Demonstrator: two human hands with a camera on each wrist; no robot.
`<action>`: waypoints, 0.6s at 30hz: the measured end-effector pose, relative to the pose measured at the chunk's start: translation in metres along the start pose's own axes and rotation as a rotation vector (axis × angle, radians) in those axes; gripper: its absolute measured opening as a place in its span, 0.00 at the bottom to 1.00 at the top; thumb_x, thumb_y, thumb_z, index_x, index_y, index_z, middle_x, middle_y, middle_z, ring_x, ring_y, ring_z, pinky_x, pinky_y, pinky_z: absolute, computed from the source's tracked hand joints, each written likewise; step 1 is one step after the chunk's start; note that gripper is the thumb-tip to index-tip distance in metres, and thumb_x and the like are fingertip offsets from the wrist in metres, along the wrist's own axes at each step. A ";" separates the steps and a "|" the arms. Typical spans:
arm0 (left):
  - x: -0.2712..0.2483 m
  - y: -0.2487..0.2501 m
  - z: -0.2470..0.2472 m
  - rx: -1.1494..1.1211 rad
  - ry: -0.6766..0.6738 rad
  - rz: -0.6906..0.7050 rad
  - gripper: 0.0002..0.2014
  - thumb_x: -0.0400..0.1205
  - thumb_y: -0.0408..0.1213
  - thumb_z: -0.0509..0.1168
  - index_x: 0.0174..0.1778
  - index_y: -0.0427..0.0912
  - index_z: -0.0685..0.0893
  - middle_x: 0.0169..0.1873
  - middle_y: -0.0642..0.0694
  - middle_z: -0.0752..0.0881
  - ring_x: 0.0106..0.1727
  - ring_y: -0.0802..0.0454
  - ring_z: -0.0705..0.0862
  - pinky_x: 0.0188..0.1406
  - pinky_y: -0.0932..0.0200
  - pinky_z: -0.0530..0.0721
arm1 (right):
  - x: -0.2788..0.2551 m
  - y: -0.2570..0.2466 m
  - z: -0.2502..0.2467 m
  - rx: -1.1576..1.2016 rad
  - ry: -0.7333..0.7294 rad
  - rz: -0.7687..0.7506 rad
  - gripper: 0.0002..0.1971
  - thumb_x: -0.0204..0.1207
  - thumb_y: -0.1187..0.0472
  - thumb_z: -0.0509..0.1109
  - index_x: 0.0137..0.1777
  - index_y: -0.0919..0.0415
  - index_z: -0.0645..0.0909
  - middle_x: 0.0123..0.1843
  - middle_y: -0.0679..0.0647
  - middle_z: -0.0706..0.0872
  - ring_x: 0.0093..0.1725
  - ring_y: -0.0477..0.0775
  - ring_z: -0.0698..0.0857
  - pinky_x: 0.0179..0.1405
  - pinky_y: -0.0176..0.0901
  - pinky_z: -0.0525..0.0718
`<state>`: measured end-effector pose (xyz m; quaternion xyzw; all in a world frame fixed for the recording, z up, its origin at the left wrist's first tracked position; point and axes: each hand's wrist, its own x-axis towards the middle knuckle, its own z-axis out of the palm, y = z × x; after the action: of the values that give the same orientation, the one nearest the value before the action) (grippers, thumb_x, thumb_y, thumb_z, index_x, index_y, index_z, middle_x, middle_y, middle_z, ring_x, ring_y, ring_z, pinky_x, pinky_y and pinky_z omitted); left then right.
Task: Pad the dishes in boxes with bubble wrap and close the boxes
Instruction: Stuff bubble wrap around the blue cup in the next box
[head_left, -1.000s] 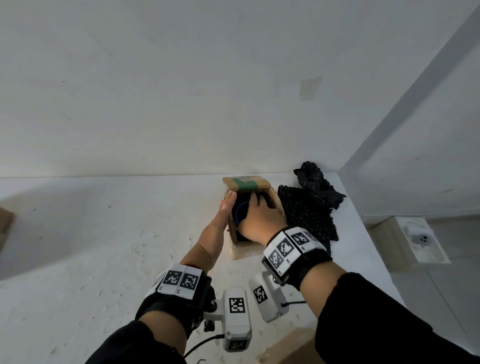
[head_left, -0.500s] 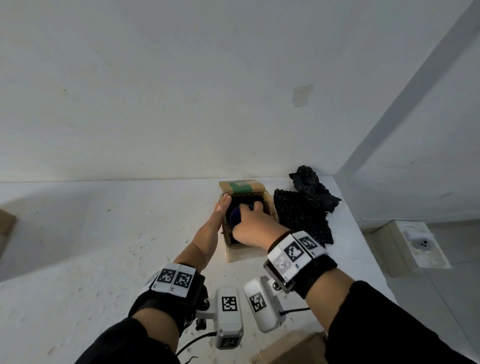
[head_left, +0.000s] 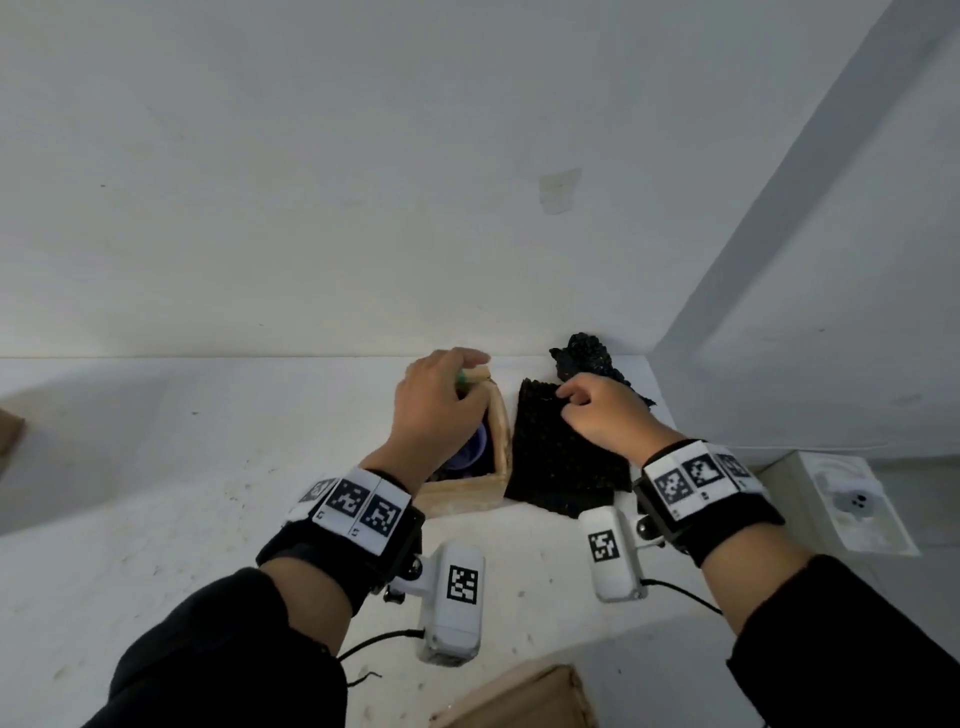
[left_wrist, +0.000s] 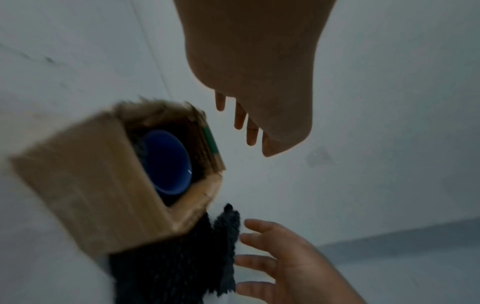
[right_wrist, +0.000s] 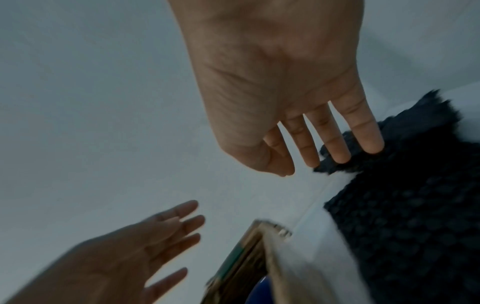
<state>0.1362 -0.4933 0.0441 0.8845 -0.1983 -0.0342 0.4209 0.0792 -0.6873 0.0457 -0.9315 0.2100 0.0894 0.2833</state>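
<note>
Neither grip held anything. Left hand hovered over the open cardboard box, fingers loosely extended and clear of the far flap with the green tape; in the left wrist view a gap showed between fingertips and box. Right hand was released too, fingers spread and nearly straight, their tips at the upper edge of the black bubble wrap sheet. Whether they actually touched it could not be told; the wrist views were blurred.

Box stood on the white worktop, top open, with a blue bowl tilted on its side inside. Bubble wrap sheet lay flat on the worktop just right of the box, touching or nearly touching its wall. A second, crumpled black wad of wrap sat behind the sheet, against the back wall.

Another cardboard box corner showed at the near edge of the head view.
</note>
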 end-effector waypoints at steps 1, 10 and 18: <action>0.006 0.011 0.009 0.002 -0.046 0.055 0.14 0.82 0.39 0.62 0.64 0.52 0.79 0.63 0.53 0.80 0.68 0.52 0.73 0.63 0.55 0.72 | 0.005 0.015 -0.006 0.014 -0.008 0.040 0.17 0.77 0.59 0.64 0.66 0.51 0.77 0.65 0.52 0.80 0.58 0.51 0.79 0.57 0.42 0.77; 0.055 0.045 0.114 0.336 -0.399 0.158 0.30 0.79 0.35 0.62 0.78 0.50 0.63 0.76 0.49 0.69 0.76 0.48 0.67 0.70 0.50 0.72 | 0.056 0.102 0.009 -0.094 0.046 0.081 0.40 0.73 0.45 0.69 0.81 0.48 0.53 0.81 0.59 0.58 0.78 0.63 0.62 0.71 0.60 0.72; 0.069 0.027 0.155 0.570 -0.465 0.094 0.39 0.76 0.37 0.65 0.82 0.51 0.54 0.82 0.49 0.55 0.82 0.47 0.54 0.74 0.46 0.65 | 0.084 0.118 0.042 -0.313 0.197 0.038 0.18 0.76 0.44 0.64 0.64 0.48 0.76 0.59 0.59 0.79 0.59 0.63 0.78 0.58 0.54 0.75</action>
<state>0.1556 -0.6480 -0.0279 0.9248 -0.3306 -0.1583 0.1023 0.1001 -0.7808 -0.0705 -0.9643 0.2379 0.0348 0.1110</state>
